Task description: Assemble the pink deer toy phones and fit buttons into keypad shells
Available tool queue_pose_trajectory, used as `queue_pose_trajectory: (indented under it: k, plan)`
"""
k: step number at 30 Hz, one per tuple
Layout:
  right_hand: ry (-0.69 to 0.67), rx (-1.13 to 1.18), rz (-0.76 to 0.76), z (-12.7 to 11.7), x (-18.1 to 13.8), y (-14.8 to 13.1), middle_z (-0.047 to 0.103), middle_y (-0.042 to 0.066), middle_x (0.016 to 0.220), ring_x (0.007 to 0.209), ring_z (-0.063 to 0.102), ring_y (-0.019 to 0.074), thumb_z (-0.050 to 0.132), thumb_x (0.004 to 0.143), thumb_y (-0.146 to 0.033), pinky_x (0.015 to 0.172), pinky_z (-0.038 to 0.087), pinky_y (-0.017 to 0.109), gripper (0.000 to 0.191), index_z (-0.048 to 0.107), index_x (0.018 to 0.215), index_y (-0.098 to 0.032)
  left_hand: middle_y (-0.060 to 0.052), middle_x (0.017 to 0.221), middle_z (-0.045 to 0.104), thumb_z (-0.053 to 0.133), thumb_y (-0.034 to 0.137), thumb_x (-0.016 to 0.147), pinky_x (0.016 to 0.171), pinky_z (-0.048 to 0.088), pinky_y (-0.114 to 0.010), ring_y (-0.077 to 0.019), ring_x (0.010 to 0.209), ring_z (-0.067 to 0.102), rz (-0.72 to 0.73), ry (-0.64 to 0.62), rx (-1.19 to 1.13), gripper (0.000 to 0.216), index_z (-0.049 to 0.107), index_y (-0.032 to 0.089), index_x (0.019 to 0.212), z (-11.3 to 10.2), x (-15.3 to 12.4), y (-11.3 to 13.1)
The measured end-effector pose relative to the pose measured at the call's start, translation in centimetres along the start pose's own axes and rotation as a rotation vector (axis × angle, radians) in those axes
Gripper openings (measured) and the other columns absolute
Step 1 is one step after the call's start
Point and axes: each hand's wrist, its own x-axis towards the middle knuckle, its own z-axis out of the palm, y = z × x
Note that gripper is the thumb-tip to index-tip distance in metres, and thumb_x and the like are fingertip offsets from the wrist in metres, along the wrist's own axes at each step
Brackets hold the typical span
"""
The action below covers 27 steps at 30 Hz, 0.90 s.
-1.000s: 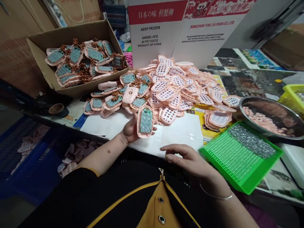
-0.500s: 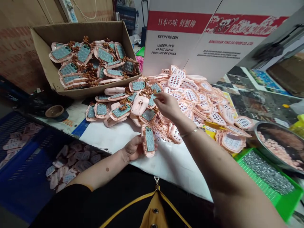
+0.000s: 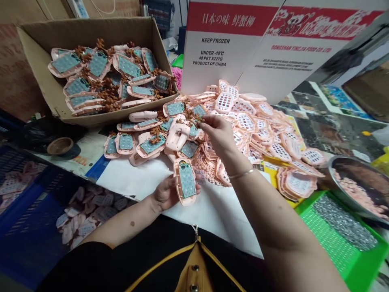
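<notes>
In my left hand (image 3: 165,194) is a pink toy-phone shell (image 3: 186,182) with a teal circuit board in it, held by its sides with the board facing up. My right hand (image 3: 219,134) reaches over the heap, thumb and fingertips pinched together beside brown knobbly pieces (image 3: 189,122). Whatever is between those fingertips is too small to make out. Around it lie more shells with boards (image 3: 152,142) on the left and a large pile of pink shell covers with button holes (image 3: 246,121) on the right. Small pink bits (image 3: 206,168) are scattered just beyond my left hand.
A cardboard box (image 3: 33,52) of board-fitted shells stands back left, a white printed carton (image 3: 209,77) behind the pile. At right are a metal bowl (image 3: 331,164) of pink pieces and a green basket (image 3: 343,243) of small silvery parts. Blue crates (image 3: 18,243) sit low at left.
My left hand has turned the held shell slightly and moved it a little left. The right hand stays over the heap, its pinched fingertips shifted slightly. The whole view has tilted a little.
</notes>
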Motion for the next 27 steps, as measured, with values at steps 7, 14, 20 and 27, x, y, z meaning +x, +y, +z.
queue_pose_trajectory:
  k: [7,14,20,27]
  plan:
    - [-0.127,0.339,0.174,-2.7,-8.6,0.2,0.066,-0.002,0.079,0.068,0.059,0.0109,0.087,0.062,-0.058,0.071,0.054,0.029,0.048,0.066,0.088,-0.023,-0.014,0.125,0.072,0.086,0.069,0.052,0.095,0.054,-0.053,-0.0371,0.103,0.073,0.101,0.031,0.161,0.084,0.070,0.024,0.121,1.6,-0.2,0.7]
    - [-0.092,0.336,0.225,-4.3,-12.4,0.0,0.055,-0.006,0.054,0.052,0.049,0.0080,0.085,0.060,-0.068,0.053,0.044,0.024,0.053,0.061,0.063,-0.021,-0.014,0.106,0.075,0.087,0.065,0.053,0.086,0.056,-0.050,-0.0345,0.091,0.073,0.035,-0.021,0.317,0.074,0.073,0.020,0.110,2.4,-0.7,-0.4]
    - [-0.015,0.327,0.280,-4.8,-13.2,0.1,0.057,-0.005,0.058,0.048,0.050,0.0064,0.084,0.057,-0.073,0.043,0.039,0.022,0.060,0.055,0.062,-0.020,-0.013,0.108,0.075,0.088,0.064,0.053,0.074,0.059,-0.038,-0.0265,0.081,0.073,-0.158,-0.119,0.277,0.075,0.074,0.018,0.111,2.7,-1.3,-1.2]
    - [0.028,0.442,0.223,-4.8,-14.8,0.4,0.048,-0.010,0.045,0.034,0.039,0.0037,0.080,0.060,-0.076,0.031,0.030,0.019,0.062,0.049,0.063,-0.023,-0.015,0.104,0.078,0.081,0.071,0.064,0.059,0.060,-0.030,-0.0243,0.073,0.075,-0.225,-0.105,0.128,0.077,0.071,0.015,0.116,2.6,-1.9,-2.0]
